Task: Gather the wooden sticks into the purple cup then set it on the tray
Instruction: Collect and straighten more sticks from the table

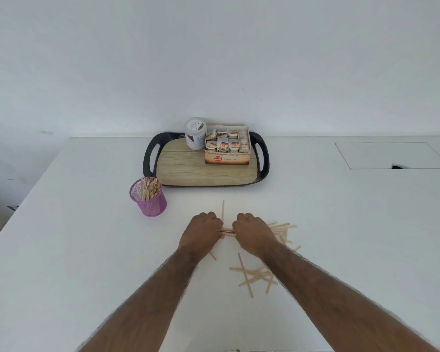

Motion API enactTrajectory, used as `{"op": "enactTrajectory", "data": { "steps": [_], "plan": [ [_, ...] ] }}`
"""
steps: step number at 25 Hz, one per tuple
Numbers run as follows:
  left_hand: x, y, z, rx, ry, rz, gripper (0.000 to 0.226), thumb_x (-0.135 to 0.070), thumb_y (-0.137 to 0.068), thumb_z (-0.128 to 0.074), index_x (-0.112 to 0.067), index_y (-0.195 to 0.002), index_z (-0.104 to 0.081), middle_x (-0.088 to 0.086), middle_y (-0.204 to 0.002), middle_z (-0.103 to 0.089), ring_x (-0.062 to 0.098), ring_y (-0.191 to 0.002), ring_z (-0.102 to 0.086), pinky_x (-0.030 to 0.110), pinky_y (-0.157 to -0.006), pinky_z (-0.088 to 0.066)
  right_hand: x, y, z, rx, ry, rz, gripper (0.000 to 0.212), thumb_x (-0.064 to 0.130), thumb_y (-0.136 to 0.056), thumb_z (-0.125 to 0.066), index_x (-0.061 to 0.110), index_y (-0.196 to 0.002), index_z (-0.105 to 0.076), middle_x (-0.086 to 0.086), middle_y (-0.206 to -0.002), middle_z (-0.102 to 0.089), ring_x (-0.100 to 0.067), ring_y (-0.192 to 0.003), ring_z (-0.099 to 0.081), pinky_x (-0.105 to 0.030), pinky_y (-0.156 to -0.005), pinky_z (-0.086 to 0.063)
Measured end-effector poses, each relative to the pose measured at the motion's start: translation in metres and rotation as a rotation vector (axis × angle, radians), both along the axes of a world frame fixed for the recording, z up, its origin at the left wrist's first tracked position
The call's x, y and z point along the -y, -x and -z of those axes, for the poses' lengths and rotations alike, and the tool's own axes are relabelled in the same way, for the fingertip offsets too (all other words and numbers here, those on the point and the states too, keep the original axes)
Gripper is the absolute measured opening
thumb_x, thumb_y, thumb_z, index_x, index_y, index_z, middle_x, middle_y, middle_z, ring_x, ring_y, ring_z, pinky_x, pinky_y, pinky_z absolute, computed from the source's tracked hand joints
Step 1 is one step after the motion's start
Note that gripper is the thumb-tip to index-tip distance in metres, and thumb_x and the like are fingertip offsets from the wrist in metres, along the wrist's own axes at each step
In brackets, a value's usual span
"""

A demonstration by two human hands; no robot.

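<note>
1 bundle of wooden sticks [226,231] gripped by left hand [201,231] and right hand [253,233], fingers [239,221] curled; purple cup [151,203] beside tray [203,171]

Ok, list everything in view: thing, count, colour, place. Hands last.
Table: one, white, under everything.
Tray: one, black rim, wood-look floor, far centre.
Jar: one, white, tray's back left.
Tea box: one, orange-brown front, open, tray's back right.
Purple cup: one, mesh, on the table by the tray's near left corner, sticks inside.
Loose sticks: many, pale wood, scattered on the near table.
Stick bundle: one, pale wood, gripped at both ends.
Left hand: one, grips the bundle's left end.
Right hand: one, grips its right end.
</note>
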State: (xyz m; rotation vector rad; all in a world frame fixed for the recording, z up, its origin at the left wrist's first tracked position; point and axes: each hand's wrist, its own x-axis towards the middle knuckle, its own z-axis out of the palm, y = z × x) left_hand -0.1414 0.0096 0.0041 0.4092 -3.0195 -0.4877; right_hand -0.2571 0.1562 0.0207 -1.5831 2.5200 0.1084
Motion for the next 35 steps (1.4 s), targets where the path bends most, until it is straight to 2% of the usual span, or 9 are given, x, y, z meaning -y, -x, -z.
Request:
{"op": "enactTrajectory", "data": {
  "steps": [6, 9, 12, 16, 21, 24, 27, 29, 35],
  "plan": [
    [-0.003, -0.002, 0.002, -0.02, 0.082, 0.036, 0.015, -0.031, -0.099, -0.06, -0.019, -0.103, -0.069, -0.003, -0.102, -0.064, 0.021, -0.096, -0.056, 0.033, -0.088, -0.04, 0.002, -0.002, 0.0, 0.008, 0.041, -0.016, 0.014, 0.018, -0.096, -0.055, 0.01, -0.104, -0.063, -0.009, -0.11, -0.056, -0.027, -0.104, -0.054, -0.038, -0.074, -0.044],
    [-0.002, -0.002, 0.003, -0.015, 0.094, 0.049, 0.014, -0.029, -0.099, -0.059, -0.018, -0.098, -0.068, -0.002, -0.098, -0.064, 0.023, -0.093, -0.057, 0.034, -0.085, -0.041, 0.003, -0.005, 0.002, -0.029, 0.034, -0.034, 0.013, 0.009, -0.095, -0.053, 0.011, -0.102, -0.063, -0.008, -0.108, -0.056, -0.027, -0.101, -0.055, -0.035, -0.067, -0.039],
    [-0.002, -0.002, 0.003, -0.03, 0.09, 0.056, 0.014, -0.027, -0.1, -0.058, -0.018, -0.097, -0.068, -0.002, -0.098, -0.064, 0.023, -0.092, -0.056, 0.036, -0.086, -0.042, 0.005, -0.006, 0.001, -0.028, 0.049, -0.032, 0.014, 0.006, -0.093, -0.05, 0.01, -0.101, -0.062, -0.009, -0.108, -0.056, -0.027, -0.1, -0.056, -0.035, -0.066, -0.039],
    [-0.002, -0.003, 0.006, -0.046, 0.075, 0.062, 0.014, -0.025, -0.101, -0.056, -0.017, -0.097, -0.067, -0.002, -0.097, -0.064, 0.022, -0.091, -0.055, 0.036, -0.086, -0.044, 0.005, -0.008, -0.002, -0.038, 0.057, -0.051, 0.015, 0.014, -0.097, -0.049, 0.01, -0.105, -0.062, -0.01, -0.111, -0.055, -0.027, -0.102, -0.055, -0.037, -0.07, -0.043],
    [-0.003, -0.007, 0.011, -0.108, -0.001, 0.054, 0.009, -0.023, -0.099, -0.061, -0.017, -0.096, -0.067, -0.003, -0.094, -0.064, 0.021, -0.088, -0.055, 0.036, -0.082, -0.046, 0.011, -0.014, -0.002, -0.071, 0.043, -0.078, 0.018, 0.003, -0.094, -0.05, 0.009, -0.105, -0.063, -0.011, -0.107, -0.058, -0.028, -0.101, -0.056, -0.036, -0.067, -0.037],
    [-0.005, -0.009, 0.014, -0.135, -0.042, 0.033, 0.007, -0.022, -0.097, -0.065, -0.018, -0.102, -0.069, -0.003, -0.097, -0.066, 0.02, -0.091, -0.055, 0.037, -0.082, -0.049, 0.014, -0.016, -0.004, -0.063, 0.057, -0.06, 0.019, 0.002, -0.094, -0.05, 0.009, -0.107, -0.063, -0.011, -0.106, -0.059, -0.028, -0.1, -0.058, -0.037, -0.069, -0.045],
    [-0.004, -0.012, 0.017, -0.134, -0.109, -0.048, 0.035, -0.028, -0.093, -0.072, -0.02, -0.127, -0.066, -0.004, -0.116, -0.064, 0.018, -0.106, -0.054, 0.034, -0.095, -0.048, 0.013, -0.014, -0.005, -0.032, 0.07, -0.048, 0.021, 0.003, -0.094, -0.051, 0.008, -0.111, -0.061, -0.011, -0.107, -0.059, -0.028, -0.101, -0.058, -0.038, -0.071, -0.047],
    [-0.001, -0.015, 0.019, -0.126, -0.156, -0.14, 0.045, -0.032, -0.09, -0.075, -0.021, -0.133, -0.064, -0.005, -0.121, -0.059, 0.017, -0.112, -0.051, 0.031, -0.1, -0.043, 0.012, -0.011, -0.005, -0.032, 0.074, -0.049, 0.021, 0.003, -0.093, -0.052, 0.009, -0.111, -0.06, -0.01, -0.11, -0.058, -0.028, -0.103, -0.057, -0.037, -0.069, -0.043],
    [-0.001, -0.016, 0.014, -0.117, -0.101, -0.153, 0.012, -0.026, -0.094, -0.069, -0.02, -0.103, -0.076, -0.007, -0.105, -0.061, 0.018, -0.099, -0.053, 0.032, -0.091, -0.042, 0.008, -0.014, -0.005, -0.064, 0.055, -0.073, 0.023, -0.002, -0.091, -0.049, 0.007, -0.109, -0.06, -0.012, -0.111, -0.057, -0.029, -0.103, -0.056, -0.036, -0.067, -0.039]
  ]
}}
